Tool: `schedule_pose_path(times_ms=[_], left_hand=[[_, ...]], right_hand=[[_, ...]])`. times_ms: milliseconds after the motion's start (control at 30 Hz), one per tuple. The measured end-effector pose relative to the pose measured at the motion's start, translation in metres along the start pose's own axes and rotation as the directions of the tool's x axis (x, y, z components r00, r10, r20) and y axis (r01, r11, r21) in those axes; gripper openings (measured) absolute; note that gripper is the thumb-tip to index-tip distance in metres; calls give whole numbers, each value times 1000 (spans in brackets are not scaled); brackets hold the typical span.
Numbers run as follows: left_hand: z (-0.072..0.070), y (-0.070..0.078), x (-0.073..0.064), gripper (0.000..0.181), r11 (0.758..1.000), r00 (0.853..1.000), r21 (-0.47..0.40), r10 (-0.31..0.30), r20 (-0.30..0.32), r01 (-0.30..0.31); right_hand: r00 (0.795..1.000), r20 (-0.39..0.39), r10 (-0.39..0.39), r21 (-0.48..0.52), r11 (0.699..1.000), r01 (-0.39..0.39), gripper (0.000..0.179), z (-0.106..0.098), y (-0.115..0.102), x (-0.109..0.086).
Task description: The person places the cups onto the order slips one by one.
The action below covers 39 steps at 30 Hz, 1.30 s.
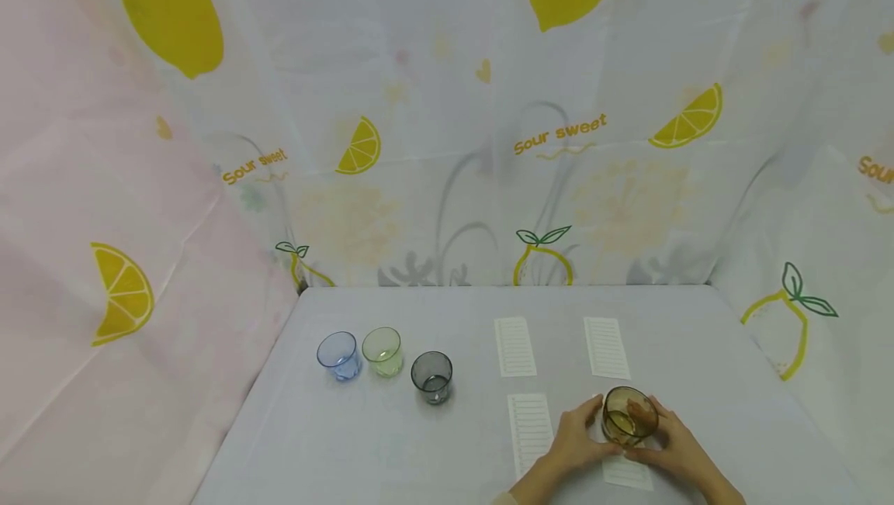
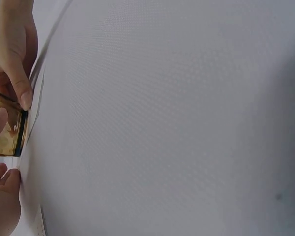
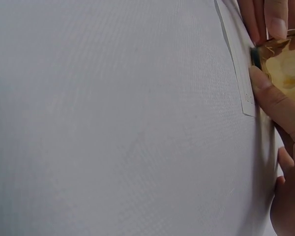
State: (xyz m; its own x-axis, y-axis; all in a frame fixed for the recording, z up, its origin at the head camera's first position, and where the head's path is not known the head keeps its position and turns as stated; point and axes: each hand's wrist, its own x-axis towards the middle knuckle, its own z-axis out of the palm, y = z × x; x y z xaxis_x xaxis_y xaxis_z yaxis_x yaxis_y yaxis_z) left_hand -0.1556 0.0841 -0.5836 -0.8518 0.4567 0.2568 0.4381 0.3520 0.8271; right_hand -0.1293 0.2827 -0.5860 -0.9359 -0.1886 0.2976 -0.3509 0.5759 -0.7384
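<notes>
An amber glass (image 1: 620,429) stands between my two hands over a white printed card (image 1: 627,474) at the front right. My left hand (image 1: 576,438) curls about its left side, with the thumb at the near side low down. From the right, my right hand (image 1: 679,451) grips it, the thumb at the near side and fingertips behind the rim. In the left wrist view, the amber glass (image 2: 1,140) has a thumb across its side. In the right wrist view, a thumb lies against the base edge of the amber glass (image 3: 287,69).
To the left stand a blue glass (image 1: 342,361), a green glass (image 1: 386,357) and a dark grey glass (image 1: 434,385). More printed cards lie at the back, one left (image 1: 515,347) and one right (image 1: 607,347), plus a card (image 1: 528,423) beside my left hand. Lemon-print curtains (image 1: 419,202) enclose the table.
</notes>
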Motion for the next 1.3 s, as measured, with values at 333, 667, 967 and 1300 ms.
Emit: schedule_pose_path(times_ms=[333,667,967,1300], left_hand=[[-46,-3,-22,68,962,993,-269,-75,-94,47],[-122,-10,-66,62,932,962,-354,-164,-220,78],[-192,-21,-111,61,929,862,-349,-273,-427,122],[-219,-29,-132,57,934,749,-298,-338,-569,195]], right_hand=[[991,66,116,-53,992,-113,59,-2,-5,2],[988,60,144,-72,988,-139,67,-4,-10,2],[990,78,118,-130,986,-107,67,-15,-11,7],[993,103,58,-205,978,-36,58,-44,1,18]])
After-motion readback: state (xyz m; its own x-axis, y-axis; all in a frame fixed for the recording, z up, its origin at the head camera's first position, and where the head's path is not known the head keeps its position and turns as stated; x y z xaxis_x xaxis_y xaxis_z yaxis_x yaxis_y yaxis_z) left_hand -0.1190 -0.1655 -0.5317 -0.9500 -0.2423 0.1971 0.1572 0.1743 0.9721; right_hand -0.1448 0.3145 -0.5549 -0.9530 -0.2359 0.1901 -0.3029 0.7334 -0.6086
